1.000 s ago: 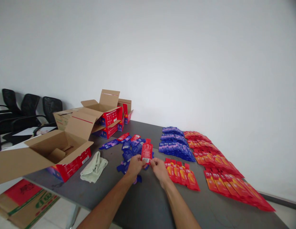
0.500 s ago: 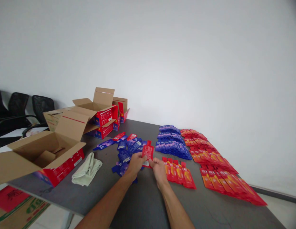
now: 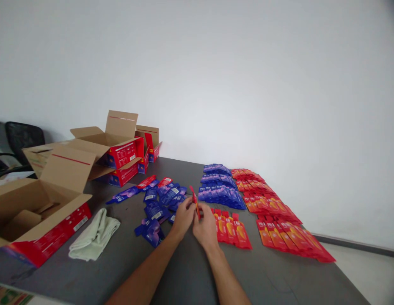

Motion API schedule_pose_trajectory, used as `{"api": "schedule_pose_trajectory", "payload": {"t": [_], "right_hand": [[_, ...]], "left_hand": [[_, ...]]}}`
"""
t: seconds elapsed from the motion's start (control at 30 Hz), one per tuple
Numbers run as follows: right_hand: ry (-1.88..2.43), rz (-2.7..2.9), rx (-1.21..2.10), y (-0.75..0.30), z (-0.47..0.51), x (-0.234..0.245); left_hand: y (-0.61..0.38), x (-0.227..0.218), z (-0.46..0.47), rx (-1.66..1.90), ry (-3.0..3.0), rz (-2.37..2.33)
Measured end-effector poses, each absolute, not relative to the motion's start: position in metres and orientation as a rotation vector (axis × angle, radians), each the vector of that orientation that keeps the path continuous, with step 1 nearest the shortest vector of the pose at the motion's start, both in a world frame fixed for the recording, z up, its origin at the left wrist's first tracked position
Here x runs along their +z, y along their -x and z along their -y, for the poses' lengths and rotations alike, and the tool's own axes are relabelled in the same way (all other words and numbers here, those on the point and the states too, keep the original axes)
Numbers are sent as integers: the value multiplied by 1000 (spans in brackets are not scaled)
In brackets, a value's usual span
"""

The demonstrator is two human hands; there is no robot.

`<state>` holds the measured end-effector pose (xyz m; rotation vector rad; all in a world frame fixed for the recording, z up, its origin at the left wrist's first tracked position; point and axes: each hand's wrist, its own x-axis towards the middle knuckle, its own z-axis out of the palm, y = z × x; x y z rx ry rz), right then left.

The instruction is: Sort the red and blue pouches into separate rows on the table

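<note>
A red sachet (image 3: 194, 200) stands edge-on between my two hands, just above the grey table (image 3: 190, 271). My left hand (image 3: 183, 217) pinches its lower left side and my right hand (image 3: 205, 227) grips its lower right side, both closed on it. Right beside my right hand lies a short row of red-orange sachets (image 3: 230, 226). A loose heap of blue sachets (image 3: 161, 202) lies to the left of my left hand.
Neat rows of blue sachets (image 3: 219, 190) and red sachets (image 3: 273, 212) cover the table's right side. Open cardboard boxes (image 3: 38, 207) (image 3: 117, 148) stand at the left. A pale green cloth (image 3: 93, 235) lies near the front left. Black chairs (image 3: 19, 140) stand beyond.
The red sachet has turned from facing me flat to edge-on and dropped lower toward the table. My hands have come closer together. The view has shifted right.
</note>
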<state>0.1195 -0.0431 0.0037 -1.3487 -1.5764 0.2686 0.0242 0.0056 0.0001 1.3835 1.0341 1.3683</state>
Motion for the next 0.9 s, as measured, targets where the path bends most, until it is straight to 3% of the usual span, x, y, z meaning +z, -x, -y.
{"api": "schedule_pose_trajectory", "payload": {"t": [0.27, 0.53, 0.67, 0.9], "right_hand": [[1332, 1548, 297, -126, 44, 7], [1370, 1252, 762, -161, 35, 4], [1508, 1300, 705, -183, 38, -2], [1744, 1493, 471, -219, 47, -7]], "left_hand": [[-14, -4, -8, 1440, -1194, -1108], [-23, -10, 1, 1175, -1209, -1022], [-30, -17, 4, 959, -1204, -1028], [-40, -42, 0, 927, -1550, -1303]]}}
